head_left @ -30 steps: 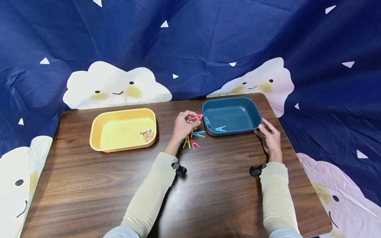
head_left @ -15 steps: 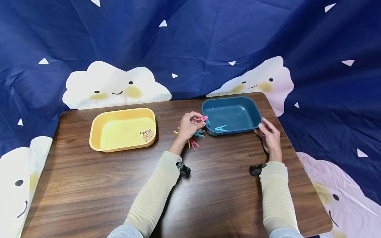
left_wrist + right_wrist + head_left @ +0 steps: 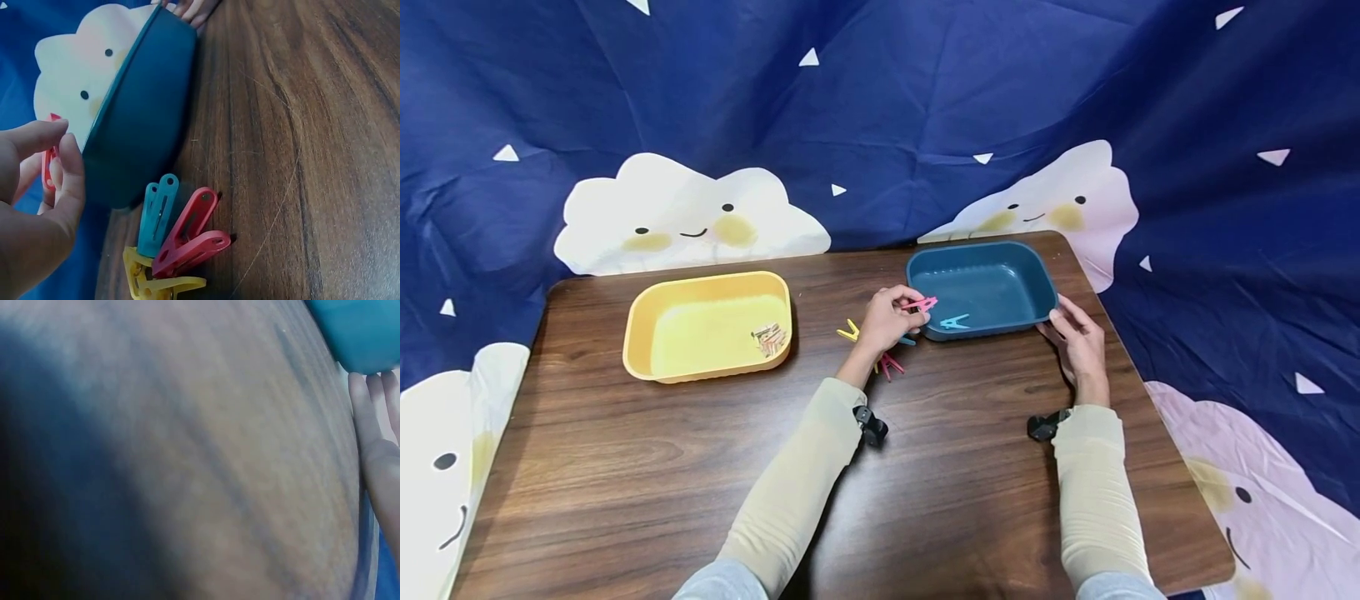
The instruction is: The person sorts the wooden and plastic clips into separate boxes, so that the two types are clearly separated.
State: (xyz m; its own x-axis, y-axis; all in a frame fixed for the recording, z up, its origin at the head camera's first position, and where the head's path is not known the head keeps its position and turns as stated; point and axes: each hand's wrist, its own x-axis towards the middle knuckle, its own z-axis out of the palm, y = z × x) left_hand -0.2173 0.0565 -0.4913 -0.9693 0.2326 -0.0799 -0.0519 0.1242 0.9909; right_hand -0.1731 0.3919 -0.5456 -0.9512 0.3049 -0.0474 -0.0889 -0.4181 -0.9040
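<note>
My left hand (image 3: 886, 322) pinches a pink clothespin (image 3: 925, 304) between thumb and fingers, over the left end of the blue bin (image 3: 1000, 329). Inside that bin lies a light blue clothespin (image 3: 955, 322). Under and beside the left wrist are more clothespins on the table: a yellow one (image 3: 848, 331), a pink one (image 3: 190, 237), a blue one (image 3: 157, 215) and another yellow one (image 3: 156, 284). My right hand (image 3: 1081, 346) rests its extended fingers against the blue bin's near right corner; the right wrist view shows the fingers (image 3: 364, 403) straight at its wall.
To the left stands a yellow bin (image 3: 658, 377) with several small wooden clothespins (image 3: 771, 340) in its right corner. Both bins sit on a brown wooden table (image 3: 647, 467), whose far edge meets a dark blue curtain (image 3: 865, 108) printed with clouds.
My left hand has carried the pink clothespin rightward from beside the blue bin's left rim to over its inside. My right hand has stayed at the bin's corner.
</note>
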